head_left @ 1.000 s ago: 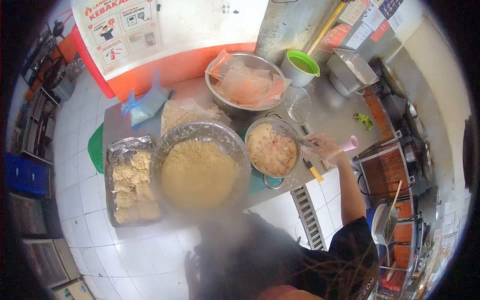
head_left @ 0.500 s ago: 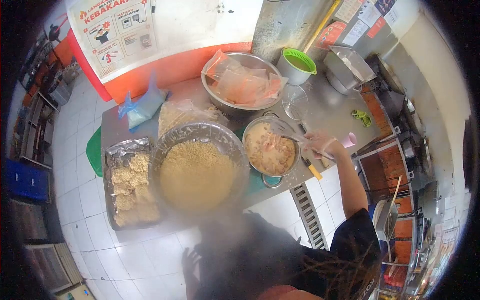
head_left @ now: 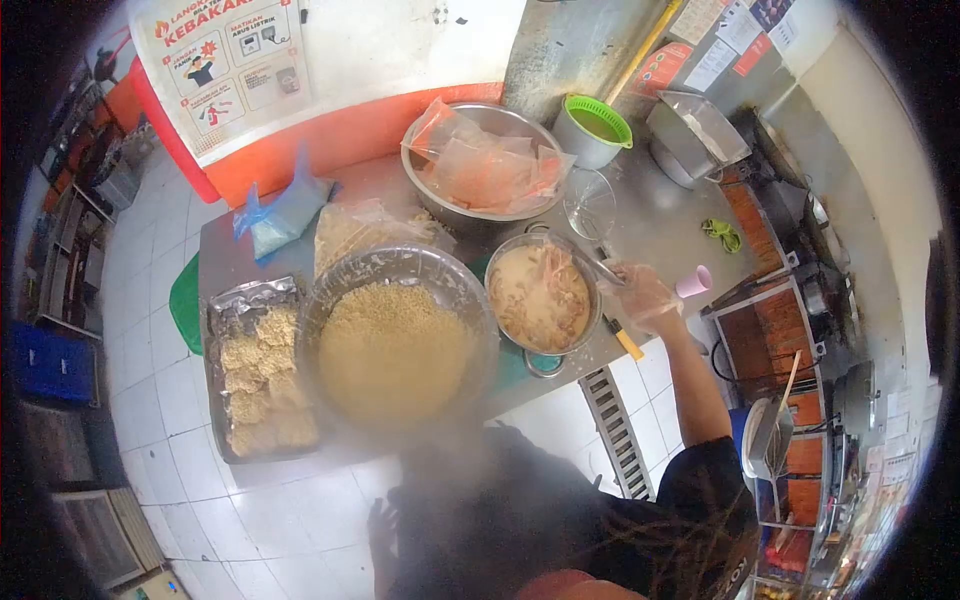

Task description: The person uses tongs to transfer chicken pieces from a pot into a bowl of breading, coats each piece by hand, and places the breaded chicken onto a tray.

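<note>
From the head camera, the right hand (head_left: pixel 645 293), in a clear plastic glove, is closed around the handle of a metal utensil (head_left: pixel 598 264). The utensil's far end dips into the steel bowl of pale batter (head_left: pixel 540 298), at its right rim. The kind of utensil cannot be told. The left hand is out of sight.

The batter bowl stands at the front right of the steel table (head_left: pixel 660 225). Just left of it, and touching it, is a larger bowl of breadcrumbs (head_left: pixel 395 340). Farther left lies a foil-lined tray (head_left: pixel 228 305) with crumbed pieces in rows.

Behind the batter bowl sits a big steel bowl of plastic bags (head_left: pixel 485 165), with a clear glass jug (head_left: pixel 588 203) to its right. A pink cup (head_left: pixel 695 282) lies just beyond the gloved hand, and a yellow-handled knife (head_left: pixel 626 342) lies at the table edge beneath it.
</note>
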A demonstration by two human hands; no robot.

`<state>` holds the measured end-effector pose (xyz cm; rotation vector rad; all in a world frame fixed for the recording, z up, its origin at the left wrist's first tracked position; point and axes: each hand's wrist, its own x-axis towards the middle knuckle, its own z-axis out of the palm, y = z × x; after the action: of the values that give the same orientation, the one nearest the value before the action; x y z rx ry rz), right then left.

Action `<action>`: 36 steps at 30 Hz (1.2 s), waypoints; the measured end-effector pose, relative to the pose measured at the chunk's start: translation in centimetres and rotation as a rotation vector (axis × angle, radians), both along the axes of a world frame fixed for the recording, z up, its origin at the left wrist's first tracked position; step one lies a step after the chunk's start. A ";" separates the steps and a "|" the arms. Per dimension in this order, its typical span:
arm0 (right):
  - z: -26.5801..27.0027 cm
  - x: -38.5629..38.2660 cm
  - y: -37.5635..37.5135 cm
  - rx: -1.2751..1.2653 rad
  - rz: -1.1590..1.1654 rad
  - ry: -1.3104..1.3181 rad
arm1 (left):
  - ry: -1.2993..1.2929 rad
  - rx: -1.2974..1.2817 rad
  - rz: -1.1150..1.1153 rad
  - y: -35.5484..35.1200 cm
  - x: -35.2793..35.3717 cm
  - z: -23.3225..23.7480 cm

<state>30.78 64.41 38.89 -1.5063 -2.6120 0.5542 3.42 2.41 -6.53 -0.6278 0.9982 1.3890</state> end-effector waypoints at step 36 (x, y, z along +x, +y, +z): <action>1.4 -14.0 -12.2 -0.067 0.366 0.209 | 0.707 0.325 -0.273 14.9 -6.5 28.6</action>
<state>16.80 52.17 40.33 -0.9220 -2.7323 0.7866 -3.11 17.29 22.02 0.2658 1.3058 1.5058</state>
